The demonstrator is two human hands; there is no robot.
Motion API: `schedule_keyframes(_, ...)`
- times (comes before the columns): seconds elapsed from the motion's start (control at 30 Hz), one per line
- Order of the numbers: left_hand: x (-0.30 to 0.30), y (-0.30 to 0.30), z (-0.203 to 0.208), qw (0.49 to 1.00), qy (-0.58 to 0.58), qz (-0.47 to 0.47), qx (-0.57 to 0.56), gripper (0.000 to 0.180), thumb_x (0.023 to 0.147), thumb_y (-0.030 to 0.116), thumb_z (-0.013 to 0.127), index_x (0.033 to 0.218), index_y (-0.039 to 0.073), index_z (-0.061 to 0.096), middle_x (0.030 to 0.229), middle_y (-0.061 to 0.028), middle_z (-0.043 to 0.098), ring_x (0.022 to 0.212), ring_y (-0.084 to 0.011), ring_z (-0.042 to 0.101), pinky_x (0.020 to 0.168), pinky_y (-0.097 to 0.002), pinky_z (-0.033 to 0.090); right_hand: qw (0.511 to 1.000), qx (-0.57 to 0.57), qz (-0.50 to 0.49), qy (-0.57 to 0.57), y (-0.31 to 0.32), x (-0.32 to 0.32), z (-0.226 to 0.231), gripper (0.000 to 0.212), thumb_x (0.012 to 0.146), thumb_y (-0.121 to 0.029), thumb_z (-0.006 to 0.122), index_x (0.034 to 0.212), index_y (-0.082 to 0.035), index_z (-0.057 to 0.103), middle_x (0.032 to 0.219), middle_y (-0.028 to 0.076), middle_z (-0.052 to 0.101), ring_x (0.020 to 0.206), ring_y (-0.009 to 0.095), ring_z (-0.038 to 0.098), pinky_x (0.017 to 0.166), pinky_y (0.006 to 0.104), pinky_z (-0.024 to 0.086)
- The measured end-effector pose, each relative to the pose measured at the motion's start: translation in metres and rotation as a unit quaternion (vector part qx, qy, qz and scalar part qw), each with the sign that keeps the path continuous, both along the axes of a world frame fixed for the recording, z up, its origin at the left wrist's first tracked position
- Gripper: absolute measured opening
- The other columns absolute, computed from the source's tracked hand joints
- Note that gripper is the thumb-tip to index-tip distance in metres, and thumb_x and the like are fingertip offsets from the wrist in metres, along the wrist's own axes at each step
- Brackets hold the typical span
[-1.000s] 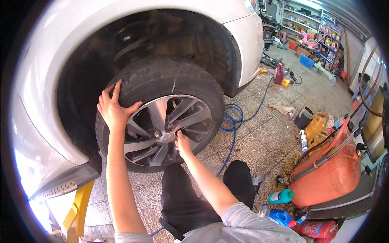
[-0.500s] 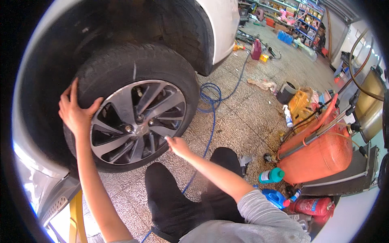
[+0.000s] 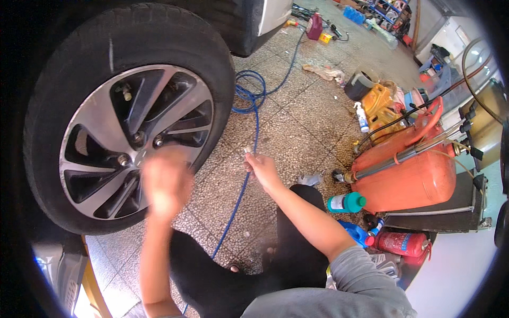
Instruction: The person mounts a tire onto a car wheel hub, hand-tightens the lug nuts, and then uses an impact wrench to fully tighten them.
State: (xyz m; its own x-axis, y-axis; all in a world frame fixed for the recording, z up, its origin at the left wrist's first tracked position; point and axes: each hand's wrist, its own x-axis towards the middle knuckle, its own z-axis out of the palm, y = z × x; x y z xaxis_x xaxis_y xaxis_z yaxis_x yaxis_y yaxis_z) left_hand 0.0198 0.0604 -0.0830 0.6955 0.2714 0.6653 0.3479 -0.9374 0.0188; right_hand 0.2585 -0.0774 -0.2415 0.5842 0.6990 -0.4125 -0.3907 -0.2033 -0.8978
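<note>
A car wheel (image 3: 114, 116) with silver spokes and a black tire (image 3: 69, 69) fills the left side. Several dark lug nuts sit around its hub, one lug nut (image 3: 123, 160) left of the center. My left hand (image 3: 168, 183) is smeared by motion in front of the wheel's lower right spokes, so its fingers cannot be read. Out to the right of the tire, my right hand (image 3: 262, 169) pinches a small silvery piece (image 3: 247, 150) that looks like a lug nut. Behind that hand, a blue hose (image 3: 256, 132) runs along the floor.
At right lies an orange tank (image 3: 405, 175), with a teal bottle (image 3: 344, 202) and a red fire extinguisher (image 3: 400, 243) nearby. Yellow jugs (image 3: 377, 100) and a black container (image 3: 359, 86) stand farther back. A yellow stand (image 3: 93, 281) is at lower left.
My left hand has left the tire's upper left edge and moved right and down. My right hand, holding the small piece, has pulled away from the wheel. The view has shifted.
</note>
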Motion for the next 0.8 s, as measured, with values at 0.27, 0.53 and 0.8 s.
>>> schedule_keyframes(0.27, 0.090, -0.061, -0.352, 0.804, 0.413, 0.141, -0.404, 0.051, 0.088, 0.037, 0.068, 0.129, 0.009, 0.059, 0.137, -0.0220, 0.057, 0.126, -0.0380, 0.057, 0.103, -0.0514, 0.047, 0.995, 0.017, -0.067, 0.072, -0.026, 0.004, 0.018, 0.037, 0.098, -0.043, 0.063, 0.097, -0.006, 0.069, 0.086, 0.002, 0.071, 0.070, 0.008, 0.060, 0.061, 0.0260, 0.048)
schedule_keyframes(0.53, 0.074, -0.062, -0.465, 0.727, 0.337, 0.094, -0.590, 0.040, 0.096, 0.035, 0.057, 0.123, 0.006, 0.061, 0.118, -0.0142, 0.066, 0.107, -0.0294, 0.065, 0.086, -0.0416, 0.054, 0.959, -0.021, 0.265, -0.099, -0.044, -0.077, 0.007, 0.041, 0.101, -0.045, 0.059, 0.099, -0.005, 0.070, 0.077, -0.001, 0.065, 0.059, 0.005, 0.053, 0.052, 0.0225, 0.041)
schedule_keyframes(0.8, -0.055, 0.025, -0.376, 0.394, 0.785, 0.311, -0.363, 0.039, 0.093, 0.030, 0.066, 0.126, 0.010, 0.069, 0.128, -0.0085, 0.069, 0.109, -0.0292, 0.070, 0.085, -0.0509, 0.058, 0.981, -0.031, 0.189, 0.008, -0.015, -0.044, 0.038, 0.040, 0.102, -0.042, 0.059, 0.093, -0.004, 0.070, 0.075, 0.001, 0.066, 0.059, 0.007, 0.055, 0.053, 0.0241, 0.044)
